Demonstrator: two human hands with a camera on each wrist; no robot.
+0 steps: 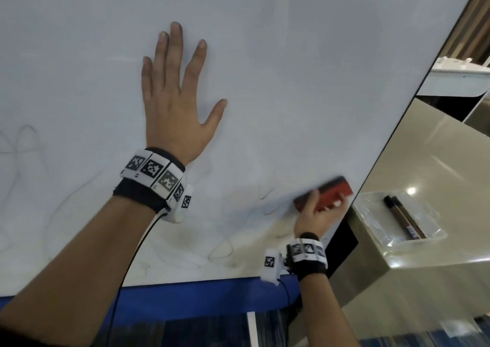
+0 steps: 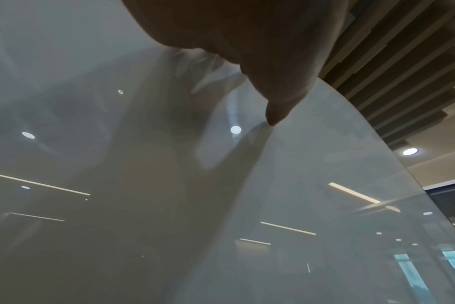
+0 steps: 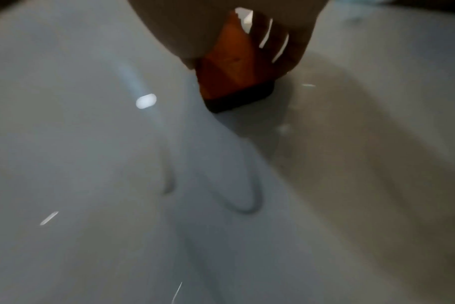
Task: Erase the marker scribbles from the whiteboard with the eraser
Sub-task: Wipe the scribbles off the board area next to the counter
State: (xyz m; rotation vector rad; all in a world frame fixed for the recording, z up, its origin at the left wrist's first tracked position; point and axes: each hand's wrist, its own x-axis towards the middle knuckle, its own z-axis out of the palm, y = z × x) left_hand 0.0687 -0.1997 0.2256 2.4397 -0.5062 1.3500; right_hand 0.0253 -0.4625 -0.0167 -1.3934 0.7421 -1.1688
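Right hand (image 1: 316, 215) grips eraser (image 1: 332, 192) on whiteboard (image 1: 291, 81); left hand (image 1: 175, 102) spread flat, well apart. Tray (image 1: 434, 234) holds markers (image 1: 404, 218).

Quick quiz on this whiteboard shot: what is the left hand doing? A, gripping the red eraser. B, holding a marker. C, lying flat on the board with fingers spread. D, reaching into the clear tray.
C: the left hand lies flat on the whiteboard with fingers spread, while the right hand grips the red eraser.

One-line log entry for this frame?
left hand flat on whiteboard | right hand grips red eraser | faint scribbles remain
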